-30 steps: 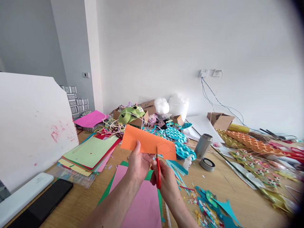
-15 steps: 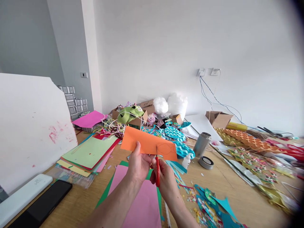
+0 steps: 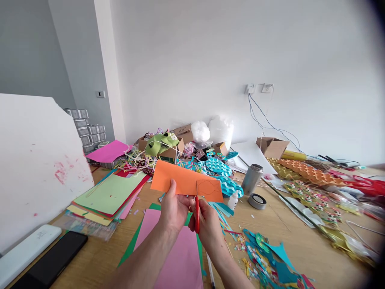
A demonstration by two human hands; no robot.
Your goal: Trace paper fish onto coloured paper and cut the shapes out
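An orange sheet of paper (image 3: pixel 183 179) is held up in front of me, with a pencilled wavy outline on its right part. My left hand (image 3: pixel 174 206) grips its lower edge, thumb on the front and fingers behind. In my right hand (image 3: pixel 207 224) is a pair of red-handled scissors (image 3: pixel 197 212), upright, with the blades at the paper just left of the drawn outline. Below the hands, a pink sheet (image 3: pixel 174 257) lies on a green sheet (image 3: pixel 132 245).
Left are stacked coloured papers (image 3: pixel 117 192), a black phone (image 3: pixel 54 261) and a white board (image 3: pixel 39 160). To the right stand a glue bottle (image 3: pixel 232 200), a grey flask (image 3: pixel 252 179) and its lid (image 3: pixel 257 201). Blue paper scraps (image 3: pixel 270 257) lie front right; craft materials line the wall.
The whole scene has shifted slightly left in view as the camera turned. Both hands keep their hold on the paper and scissors, and the scissors look a little more upright.
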